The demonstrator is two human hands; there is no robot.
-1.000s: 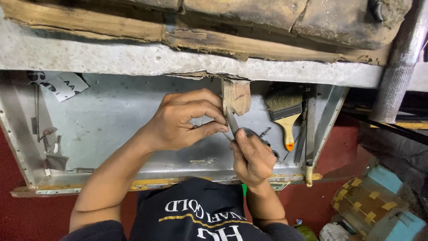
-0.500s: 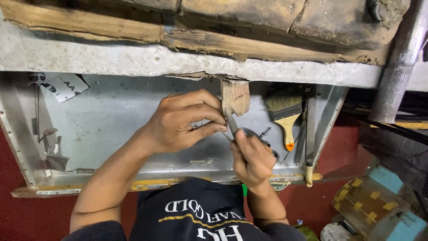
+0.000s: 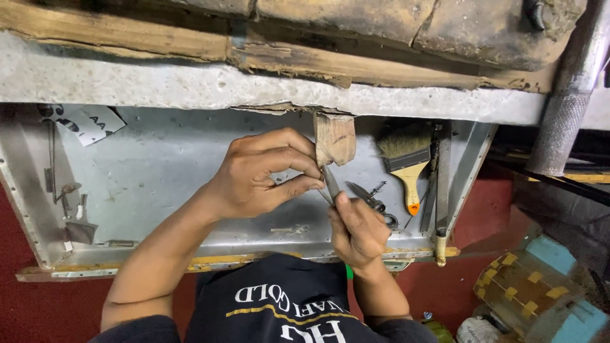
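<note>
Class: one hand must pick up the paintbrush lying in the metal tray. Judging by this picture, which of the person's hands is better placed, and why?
Probably the right hand: it is nearer the paintbrush, though it grips a thin metal tool. The left hand pinches something small by the wooden block, farther off.

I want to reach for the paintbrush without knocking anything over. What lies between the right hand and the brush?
In the head view, small pointed metal tools lie on the metal tray between the right hand and the paintbrush.
</note>
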